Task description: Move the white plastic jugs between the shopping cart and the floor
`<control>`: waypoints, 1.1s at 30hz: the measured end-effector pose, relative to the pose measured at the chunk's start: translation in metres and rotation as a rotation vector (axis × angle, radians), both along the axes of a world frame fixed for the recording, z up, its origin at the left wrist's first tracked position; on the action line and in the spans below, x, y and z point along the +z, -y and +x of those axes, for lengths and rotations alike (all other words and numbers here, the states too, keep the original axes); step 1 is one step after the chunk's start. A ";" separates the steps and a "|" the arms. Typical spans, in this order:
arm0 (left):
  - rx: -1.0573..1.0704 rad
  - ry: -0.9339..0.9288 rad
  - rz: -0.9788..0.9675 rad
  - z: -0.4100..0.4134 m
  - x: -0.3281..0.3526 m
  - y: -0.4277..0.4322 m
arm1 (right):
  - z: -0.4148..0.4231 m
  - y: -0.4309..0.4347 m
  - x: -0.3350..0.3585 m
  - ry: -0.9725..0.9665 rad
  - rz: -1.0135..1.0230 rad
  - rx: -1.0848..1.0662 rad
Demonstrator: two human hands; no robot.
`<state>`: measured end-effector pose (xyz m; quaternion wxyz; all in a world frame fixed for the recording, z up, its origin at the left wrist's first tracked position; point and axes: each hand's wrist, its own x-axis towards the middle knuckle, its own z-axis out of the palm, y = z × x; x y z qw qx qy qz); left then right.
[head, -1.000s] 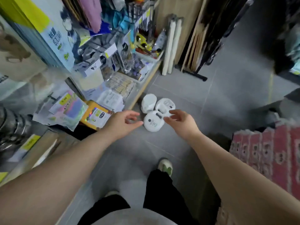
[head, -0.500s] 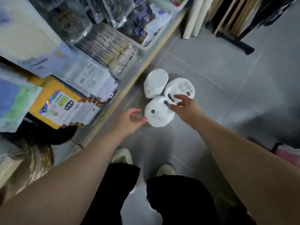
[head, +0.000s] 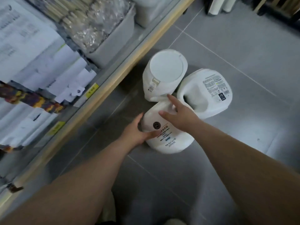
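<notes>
Both hands now on nearest jug | left hand cupping side | right hand — fingers spread on top

Smooth white plastic jugs sit on matt grey floor tiles.

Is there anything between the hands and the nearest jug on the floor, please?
Nothing visible. The left hand already rests on the near side of the nearest jug, and the right hand lies on its top. The other two jugs sit just behind it.
</notes>
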<state>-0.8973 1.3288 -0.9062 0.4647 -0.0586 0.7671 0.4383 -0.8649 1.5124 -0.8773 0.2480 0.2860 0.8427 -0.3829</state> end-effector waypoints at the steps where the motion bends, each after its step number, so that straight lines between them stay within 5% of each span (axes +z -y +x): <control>1: 0.034 0.039 0.034 0.003 -0.007 -0.003 | 0.001 0.001 -0.006 -0.012 0.009 0.001; 6: 0.209 0.173 0.151 0.013 -0.014 -0.014 | 0.008 0.006 -0.018 -0.050 -0.002 -0.060; 13: 0.204 0.069 0.128 0.012 0.040 -0.004 | 0.016 0.017 0.030 -0.116 -0.069 -0.139; 33: 0.142 -0.277 0.165 -0.024 0.602 0.086 | 0.004 0.096 0.582 -0.385 -0.239 -0.293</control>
